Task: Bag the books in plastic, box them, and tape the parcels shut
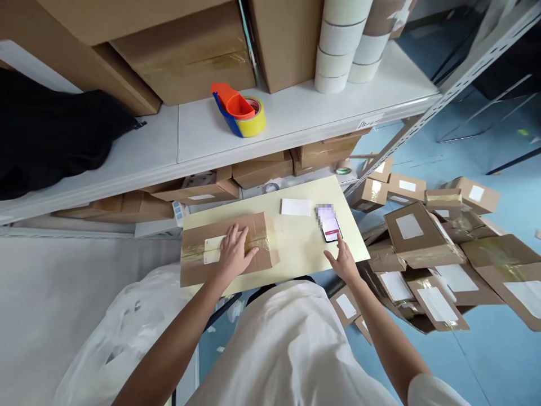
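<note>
My left hand [234, 252] lies flat with fingers spread on top of a taped cardboard box [194, 239]. Its fingers partly cover a white label [212, 249] on the box. Clear tape wraps the box's right end. My right hand [344, 259] is at the lower edge of a smartphone [332, 224], index finger stretched to its screen and thumb apart. The screen is lit, partly pixelated, with a red bar near the bottom. A white paper slip [296, 207] lies to the left of the phone. All rest on a pale yellow table [300, 248].
On the shelf [198, 132] ahead sit an orange and blue tape dispenser [239, 110], stacked white rolls [338, 51] and a black cloth [51, 124]. Labelled cardboard boxes [422, 237] pile on the blue floor to the right. A white plastic bag [135, 332] bulges at lower left.
</note>
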The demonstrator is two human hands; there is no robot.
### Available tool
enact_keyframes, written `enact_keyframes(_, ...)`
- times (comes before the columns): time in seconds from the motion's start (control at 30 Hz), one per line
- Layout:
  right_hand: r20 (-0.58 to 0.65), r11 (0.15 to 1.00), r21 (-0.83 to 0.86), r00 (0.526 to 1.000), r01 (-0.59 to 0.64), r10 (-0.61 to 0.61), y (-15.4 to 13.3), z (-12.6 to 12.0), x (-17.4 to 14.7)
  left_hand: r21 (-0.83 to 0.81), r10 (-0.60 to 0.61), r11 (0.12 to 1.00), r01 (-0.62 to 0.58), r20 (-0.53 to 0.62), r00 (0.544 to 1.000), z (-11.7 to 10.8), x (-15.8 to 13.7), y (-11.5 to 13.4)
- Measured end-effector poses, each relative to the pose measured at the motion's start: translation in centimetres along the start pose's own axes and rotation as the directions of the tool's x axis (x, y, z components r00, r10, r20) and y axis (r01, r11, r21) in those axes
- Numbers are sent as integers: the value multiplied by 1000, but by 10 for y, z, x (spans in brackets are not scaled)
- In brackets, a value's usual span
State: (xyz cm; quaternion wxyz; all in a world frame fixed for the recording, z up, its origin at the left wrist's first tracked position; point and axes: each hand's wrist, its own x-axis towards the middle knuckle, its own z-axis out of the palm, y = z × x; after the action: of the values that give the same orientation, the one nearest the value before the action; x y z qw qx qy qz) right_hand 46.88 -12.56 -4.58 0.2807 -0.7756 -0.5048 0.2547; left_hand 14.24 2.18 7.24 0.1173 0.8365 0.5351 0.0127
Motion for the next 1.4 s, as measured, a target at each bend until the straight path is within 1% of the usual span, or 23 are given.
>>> enact_keyframes(0.1, 8, 992, -28, 993, 120, -120, -4, 1, 22, 44, -53, 998, 54, -22, 998, -2, -4, 5)
enact_keyframes(0.2, 28, 974, -59, 975, 220, -219, -14, 6, 43, 82, -188, 977, 196, -102, 977, -3, -12, 7)
enact_keyframes(0.27, 66, 955, -102, 960, 279, -273, -23, 13, 59, 81, -255, 960, 267, -132, 958, -2, -17, 9)
enact_keyframes(0.3, 102, 941, -129, 949, 311, -300, -29, 18, 69, 71, -260, 960, 271, -134, 956, -1, -18, 11)
enact_keyframes(0.33, 147, 925, -160, 935, 345, -323, -35, 25, 80, 55, -242, 967, 250, -131, 962, 0, -18, 13)
enact_keyframes(0.4, 254, 887, -220, 902, 406, -350, -48, 41, 105, 3, -160, 987, 161, -117, 980, 2, -13, 19)
enact_keyframes(0.47, 335, 857, -284, 882, 430, -332, -59, 60, 131, -69, -57, 996, 50, -99, 993, 3, -3, 28)
enact_keyframes(0.57, 390, 819, -360, 870, 447, -303, -66, 81, 157, -173, 77, 981, -87, -64, 995, 3, 19, 47)
enact_keyframes(0.63, 412, 797, -376, 856, 472, -313, -63, 87, 161, -224, 142, 964, -147, -40, 989, 3, 34, 60)
enact_keyframes(0.7, 434, 783, -372, 839, 498, -328, -58, 85, 157, -261, 175, 949, -176, -27, 984, 3, 48, 72)
enact_keyframes(0.77, 454, 773, -367, 825, 517, -336, -54, 80, 149, -292, 177, 940, -175, -19, 984, 4, 61, 81)
enact_keyframes(0.87, 478, 757, -366, 807, 541, -346, -52, 72, 143, -322, 149, 937, -138, 8, 989, 7, 80, 88)
enact_keyframes(0.93, 490, 754, -366, 802, 546, -343, -53, 70, 144, -331, 126, 938, -105, 44, 991, 9, 92, 91)
enact_keyframes(1.1, 494, 772, -370, 813, 516, -307, -58, 61, 157, -313, 26, 950, 4, 92, 995, 13, 115, 92)
enact_keyframes(1.17, 451, 797, -348, 833, 494, -320, -61, 52, 162, -305, -17, 951, 52, 116, 993, 14, 122, 92)
enact_keyframes(1.2, 415, 809, -325, 842, 491, -345, -63, 47, 163, -299, -27, 952, 61, 118, 993, 15, 126, 92)
enact_keyframes(1.23, 372, 816, -295, 847, 497, -380, -66, 42, 164, -287, -18, 957, 49, 109, 994, 15, 130, 93)
enact_keyframes(1.3, 279, 813, -236, 839, 532, -468, -74, 31, 162, -234, 60, 971, -40, 76, 995, 17, 137, 96)
enact_keyframes(1.37, 210, 791, -191, 811, 582, -546, -83, 21, 157, -165, 157, 976, -145, 60, 986, 20, 145, 101)
enact_keyframes(1.4, 182, 781, -164, 797, 602, -576, -88, 16, 154, -144, 179, 975, -169, 62, 982, 21, 148, 104)
